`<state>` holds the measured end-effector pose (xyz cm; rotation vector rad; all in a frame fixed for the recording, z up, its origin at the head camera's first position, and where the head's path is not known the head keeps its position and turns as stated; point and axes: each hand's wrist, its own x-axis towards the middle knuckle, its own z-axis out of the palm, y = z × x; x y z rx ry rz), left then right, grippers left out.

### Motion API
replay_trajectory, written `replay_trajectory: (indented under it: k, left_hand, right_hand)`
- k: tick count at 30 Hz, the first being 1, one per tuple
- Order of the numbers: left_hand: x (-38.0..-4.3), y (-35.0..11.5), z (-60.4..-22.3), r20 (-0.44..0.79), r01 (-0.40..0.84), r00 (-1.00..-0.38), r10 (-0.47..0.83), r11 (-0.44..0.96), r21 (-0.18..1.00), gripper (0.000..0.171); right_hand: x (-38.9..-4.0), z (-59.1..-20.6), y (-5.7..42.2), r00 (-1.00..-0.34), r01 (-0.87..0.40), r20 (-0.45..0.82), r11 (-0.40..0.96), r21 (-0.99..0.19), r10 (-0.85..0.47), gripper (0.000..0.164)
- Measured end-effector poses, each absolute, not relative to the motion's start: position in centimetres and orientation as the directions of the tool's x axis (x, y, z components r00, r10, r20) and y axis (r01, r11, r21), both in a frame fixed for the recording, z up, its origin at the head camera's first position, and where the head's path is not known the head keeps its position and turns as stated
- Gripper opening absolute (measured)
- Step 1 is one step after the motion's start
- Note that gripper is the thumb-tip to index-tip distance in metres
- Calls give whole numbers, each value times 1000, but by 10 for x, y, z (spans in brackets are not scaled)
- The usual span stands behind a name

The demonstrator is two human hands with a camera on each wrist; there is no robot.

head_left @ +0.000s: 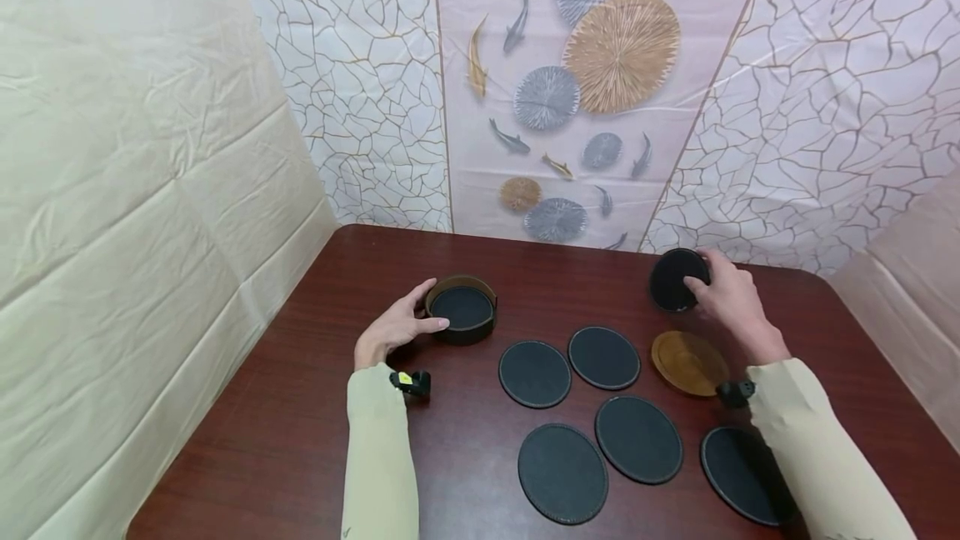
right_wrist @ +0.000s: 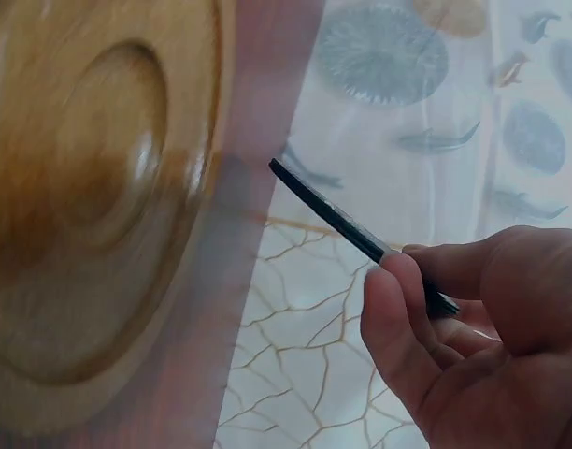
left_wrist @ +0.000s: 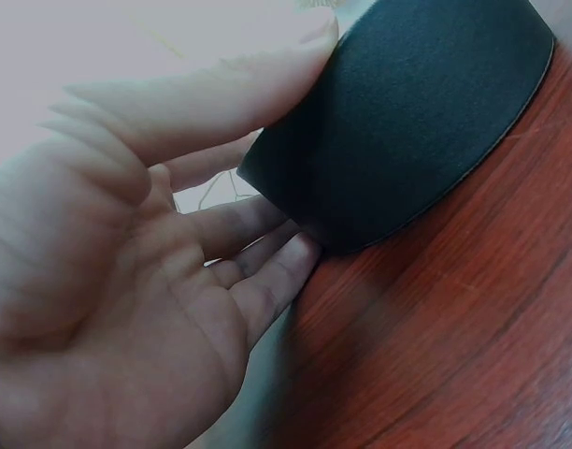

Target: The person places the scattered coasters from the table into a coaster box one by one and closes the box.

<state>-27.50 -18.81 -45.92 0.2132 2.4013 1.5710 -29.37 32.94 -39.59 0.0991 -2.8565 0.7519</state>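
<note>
My left hand (head_left: 397, 325) holds the side of a round black coaster holder (head_left: 467, 335) at the table's left. Its thumb lies at the rim, its other fingers reach round the far side. Inside the holder lies a black coaster (head_left: 461, 307). In the left wrist view, thumb and fingertips meet the holder's dark wall (left_wrist: 417, 131). At the back right, my right hand (head_left: 729, 298) pinches a thin black coaster (head_left: 675, 280) between thumb and fingers, raised above the table. The right wrist view shows this coaster (right_wrist: 328, 213) edge-on and tilted.
Several black coasters, such as one near the middle (head_left: 534, 373) and one under the right forearm (head_left: 746, 473), lie flat on the dark red table (head_left: 285, 423). A round brown wooden dish (head_left: 690, 363) sits just in front of my right hand. Patterned cloth (head_left: 375, 82) hangs behind the table.
</note>
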Motion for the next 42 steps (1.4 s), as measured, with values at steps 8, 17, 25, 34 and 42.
replay_trajectory:
  k: [8,17,25,34,42]
  left_hand:
    - [-276,-188,-458,-151,-31,-953,264,410,912,88]
    - [-279,-188,-457,-207,-81,-940,271,412,908,91]
    - [-277,-188,-459,-176,-60,-948,263,398,916,89]
    - [-277,-188,-458,-158,-44,-952,263,392,919,89]
    - [-276,-188,-458,-163,-48,-951,263,395,917,89]
  right_hand:
    - [-289,-389,314,-976,-155,216,814,-561,-37,61]
    - [-287,-386,298,-965,-206,254,776,-596,-62,62]
    - [-286,-385,279,-962,-223,263,770,-598,-74,62]
    - [-289,-387,255,-960,-245,265,722,-647,-88,64]
    - [-291,-391,235,-961,-264,255,653,-710,-110,63]
